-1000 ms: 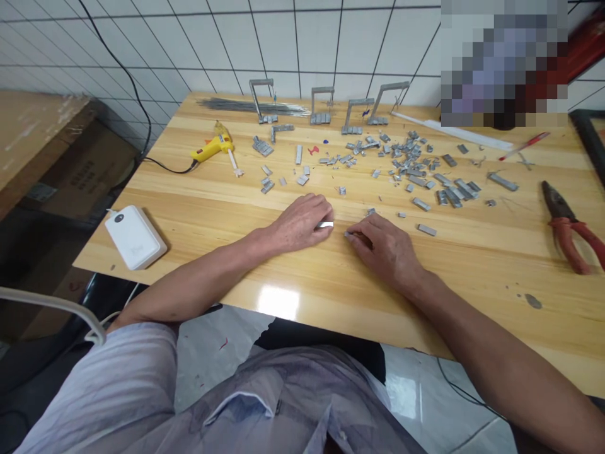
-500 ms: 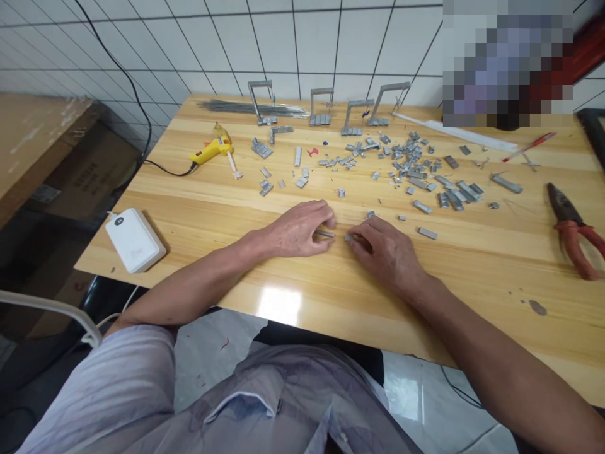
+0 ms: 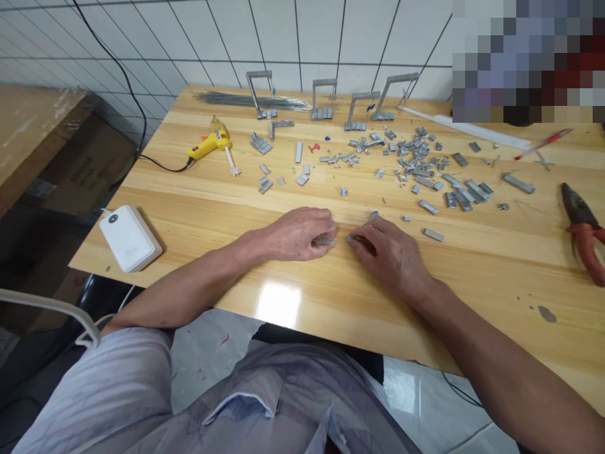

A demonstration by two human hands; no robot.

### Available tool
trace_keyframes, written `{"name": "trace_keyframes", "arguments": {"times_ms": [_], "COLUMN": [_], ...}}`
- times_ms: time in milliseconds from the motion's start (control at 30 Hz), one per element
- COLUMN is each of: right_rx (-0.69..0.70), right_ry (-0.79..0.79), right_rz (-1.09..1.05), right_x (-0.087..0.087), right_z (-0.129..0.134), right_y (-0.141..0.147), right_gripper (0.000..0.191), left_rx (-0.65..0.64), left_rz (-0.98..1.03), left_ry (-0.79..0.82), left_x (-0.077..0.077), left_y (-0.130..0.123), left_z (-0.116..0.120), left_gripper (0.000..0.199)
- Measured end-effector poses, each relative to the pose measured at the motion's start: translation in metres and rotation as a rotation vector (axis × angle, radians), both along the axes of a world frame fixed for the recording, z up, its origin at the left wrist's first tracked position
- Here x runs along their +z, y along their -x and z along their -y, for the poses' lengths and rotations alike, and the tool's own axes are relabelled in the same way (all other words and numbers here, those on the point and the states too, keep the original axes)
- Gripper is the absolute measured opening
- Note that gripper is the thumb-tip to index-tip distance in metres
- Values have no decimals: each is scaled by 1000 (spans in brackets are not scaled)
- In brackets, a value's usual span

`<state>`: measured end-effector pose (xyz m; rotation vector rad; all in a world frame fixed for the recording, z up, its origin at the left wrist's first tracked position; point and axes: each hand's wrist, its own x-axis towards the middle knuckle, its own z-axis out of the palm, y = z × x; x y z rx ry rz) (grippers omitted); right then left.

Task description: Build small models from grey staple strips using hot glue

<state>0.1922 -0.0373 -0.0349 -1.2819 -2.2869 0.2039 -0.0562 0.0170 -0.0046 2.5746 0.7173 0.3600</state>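
Observation:
My left hand (image 3: 305,233) rests on the wooden table, fingers curled round a thin grey metal strip (image 3: 325,241) whose end shows below the fingertips. Just across a narrow gap, my right hand (image 3: 392,253) pinches a small grey metal piece (image 3: 350,239) between thumb and forefinger. The two held pieces are apart. Right behind the right fingertips lies another small grey piece (image 3: 374,215). A flat grey bar (image 3: 433,234) lies to the right of that hand. Most of what each hand holds is hidden by the fingers.
Many loose grey metal pieces (image 3: 416,151) lie scattered beyond my hands. Several small grey frames, one a tall frame (image 3: 258,94), stand along the tiled wall beside thin rods (image 3: 246,101). A yellow glue gun (image 3: 208,146) and white power bank (image 3: 131,238) are left; pliers (image 3: 583,230) are right.
The fingers of my left hand have closed in further, and its strip sits slightly lower. My right hand keeps its pinch almost unmoved. The whole view has shifted a little.

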Motion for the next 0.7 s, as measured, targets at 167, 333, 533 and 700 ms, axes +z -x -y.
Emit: {"name": "trace_keyframes", "arguments": {"times_ms": [167,333,533,700], "right_rx": [7,11,17,12], "right_ry": [-28,-65,-57,-15], "right_rz": [-3,-11,-19,0], "right_x": [-1,-1,-1,-2], "right_z": [1,0,-1,0], "right_y": [-1,0,0,-1], "right_gripper": [15,14,13,16], "left_rx": [35,97,274,467], "left_rz": [12,86,260,261], "left_ry": [26,7,72,5], "left_x": [-4,-14,0,22], "left_y": [-2,-5,-2,20], "left_z": [-1,-1,-7,-34], "left_gripper": [6,10,20,19]}}
